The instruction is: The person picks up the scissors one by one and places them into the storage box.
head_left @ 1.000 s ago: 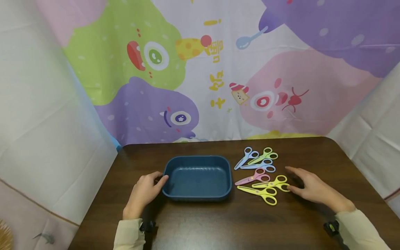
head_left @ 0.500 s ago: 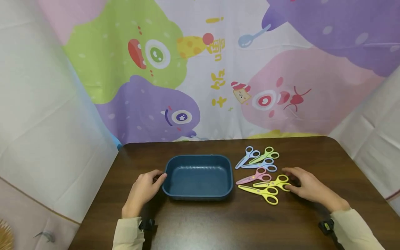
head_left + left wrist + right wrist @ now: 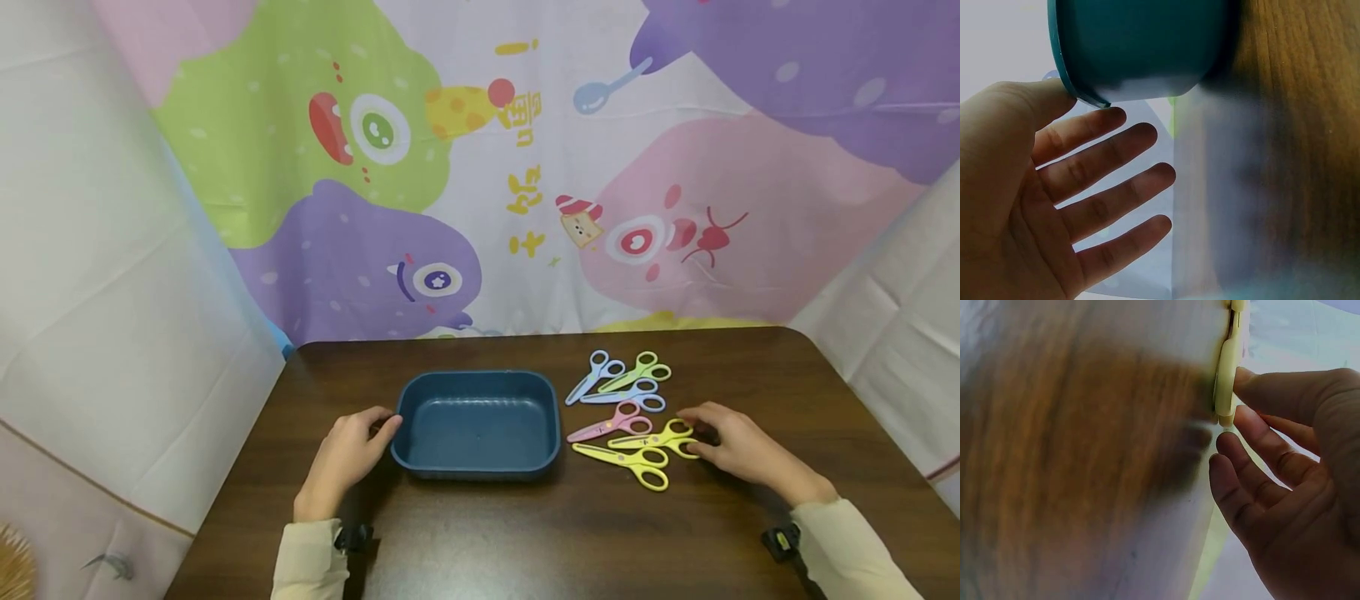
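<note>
A dark blue rectangular tray (image 3: 476,475) stands on the table. At its left end is my left hand (image 3: 341,458), thumb at the rim. The left wrist view has the thumb tip against the rim of the tray (image 3: 1141,50) and the other fingers spread, fairly straight. My right hand (image 3: 742,446) is low beside the upper yellow scissors (image 3: 648,440). In the right wrist view its thumb tip meets the yellow handle (image 3: 1227,375), with the other fingers loosely bent beneath. Another pair of yellow scissors (image 3: 633,462) and pink scissors (image 3: 611,423) lie close by.
Behind the pink pair lie green scissors (image 3: 637,372) and two blue pairs, the farther blue scissors (image 3: 595,377) and the nearer blue scissors (image 3: 626,397). All rest on a dark wooden table (image 3: 480,542). A printed cloth (image 3: 525,292) hangs along the table's far edge.
My right hand has moved slightly left, closer to the yellow scissors' handles. The left hand stays at the tray's left end. Tray and scissors keep their places.
</note>
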Demonstrator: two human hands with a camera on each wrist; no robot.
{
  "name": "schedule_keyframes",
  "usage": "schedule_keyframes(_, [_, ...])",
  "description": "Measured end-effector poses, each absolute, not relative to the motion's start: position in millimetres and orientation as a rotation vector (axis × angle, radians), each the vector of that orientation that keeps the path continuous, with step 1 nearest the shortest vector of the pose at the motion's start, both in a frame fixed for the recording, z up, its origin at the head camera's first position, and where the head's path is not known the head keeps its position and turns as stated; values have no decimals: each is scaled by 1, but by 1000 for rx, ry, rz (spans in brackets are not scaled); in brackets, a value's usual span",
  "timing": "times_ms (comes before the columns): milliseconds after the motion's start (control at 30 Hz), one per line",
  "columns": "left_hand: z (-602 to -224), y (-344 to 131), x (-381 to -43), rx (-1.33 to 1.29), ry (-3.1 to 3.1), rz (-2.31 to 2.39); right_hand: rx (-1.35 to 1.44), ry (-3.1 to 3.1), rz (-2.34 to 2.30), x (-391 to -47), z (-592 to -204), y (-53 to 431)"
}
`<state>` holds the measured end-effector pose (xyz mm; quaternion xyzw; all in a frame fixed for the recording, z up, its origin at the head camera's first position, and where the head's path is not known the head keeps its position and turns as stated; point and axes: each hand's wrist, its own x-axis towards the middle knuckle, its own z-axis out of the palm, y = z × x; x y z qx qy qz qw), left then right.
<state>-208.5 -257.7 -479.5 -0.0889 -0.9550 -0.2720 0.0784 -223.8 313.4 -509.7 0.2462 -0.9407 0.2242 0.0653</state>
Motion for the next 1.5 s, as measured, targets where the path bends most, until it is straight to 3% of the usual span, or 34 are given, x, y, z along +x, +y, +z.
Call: schedule_keyframes(1500, [-481,-255,-210,-278,-2877,-835,849,-2878,817,-232,-504,318])
